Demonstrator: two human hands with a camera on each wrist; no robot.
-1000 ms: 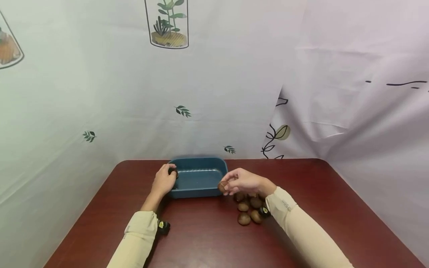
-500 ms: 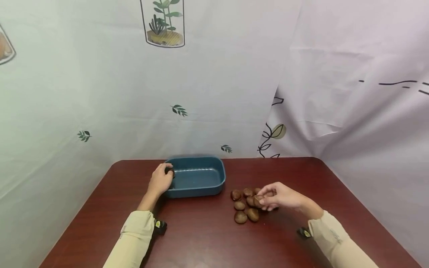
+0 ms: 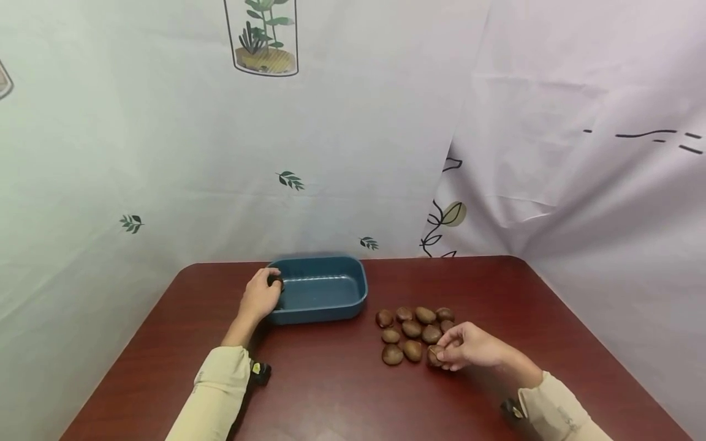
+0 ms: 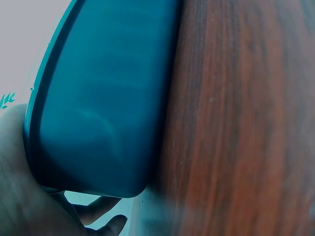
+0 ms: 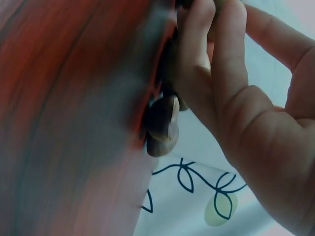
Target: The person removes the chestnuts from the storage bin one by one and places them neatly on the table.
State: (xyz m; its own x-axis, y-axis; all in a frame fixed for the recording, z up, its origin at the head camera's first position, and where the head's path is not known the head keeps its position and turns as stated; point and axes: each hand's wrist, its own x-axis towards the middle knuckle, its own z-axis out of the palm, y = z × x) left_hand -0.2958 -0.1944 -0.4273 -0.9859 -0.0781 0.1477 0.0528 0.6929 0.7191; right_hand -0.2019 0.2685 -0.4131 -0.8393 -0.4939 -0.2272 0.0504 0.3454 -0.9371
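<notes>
My right hand [image 3: 475, 350] pinches a brown chestnut [image 3: 434, 355] between thumb and fingertips, at the near right of a group of several glossy chestnuts [image 3: 411, 329] on the table. In the right wrist view, the fingers [image 5: 231, 54] reach up past a chestnut [image 5: 162, 125], and what they pinch is mostly hidden. My left hand [image 3: 260, 295] grips the left end of a deep blue rectangular tray [image 3: 325, 315]. A dark brown shape [image 3: 274, 280] shows beside its fingers, mostly covered. The left wrist view has the tray's side [image 4: 103, 98], with fingers curling past its end.
A dark red wooden table [image 3: 331, 380] carries everything. A white printed cloth [image 3: 331, 153] hangs behind its back edge and along both sides. The chestnuts lie right of the tray, with a gap of bare table between.
My right hand has gone from beside the tray, with a chestnut in its fingers, to the chestnut group's near right edge. The left hand stays at the tray. The head view has shifted slightly right.
</notes>
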